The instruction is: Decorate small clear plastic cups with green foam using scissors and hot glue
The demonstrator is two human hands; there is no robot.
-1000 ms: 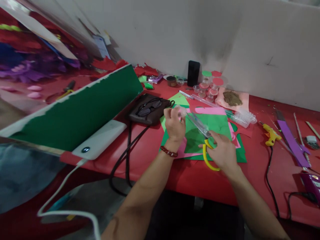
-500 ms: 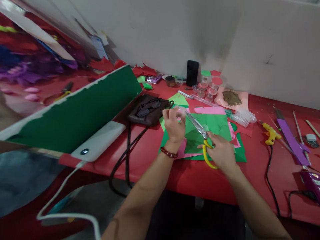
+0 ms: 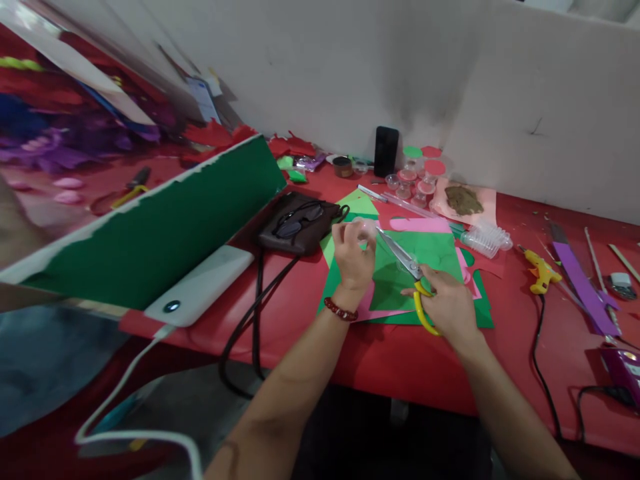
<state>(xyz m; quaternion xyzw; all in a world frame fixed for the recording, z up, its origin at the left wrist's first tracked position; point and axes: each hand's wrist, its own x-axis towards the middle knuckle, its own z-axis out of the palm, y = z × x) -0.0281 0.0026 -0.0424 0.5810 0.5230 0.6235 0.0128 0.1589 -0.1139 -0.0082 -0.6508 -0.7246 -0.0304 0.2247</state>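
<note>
My left hand (image 3: 354, 257), with a beaded bracelet at the wrist, is raised over the left side of the paper stack, closed on a small clear plastic piece (image 3: 366, 228). Its exact shape is blurred. My right hand (image 3: 447, 303) grips scissors (image 3: 403, 255) by their yellow handles. The silver blades look nearly closed and point up and left, their tip close to the plastic piece; whether they touch, I cannot tell. Below both hands lie green sheets (image 3: 425, 260) with pink paper (image 3: 420, 225) among them.
A brown pouch (image 3: 285, 243) with sunglasses, a white power bank (image 3: 200, 287) and a green board (image 3: 165, 220) are at left. Small clear cups (image 3: 404, 190) and a black phone (image 3: 386, 152) stand behind. At right are a yellow glue gun (image 3: 540, 270) and purple strip (image 3: 583, 283).
The view has shifted slightly. Both hands sit a little further right over the papers, the scissors still pointing at the plastic piece in my left hand.
</note>
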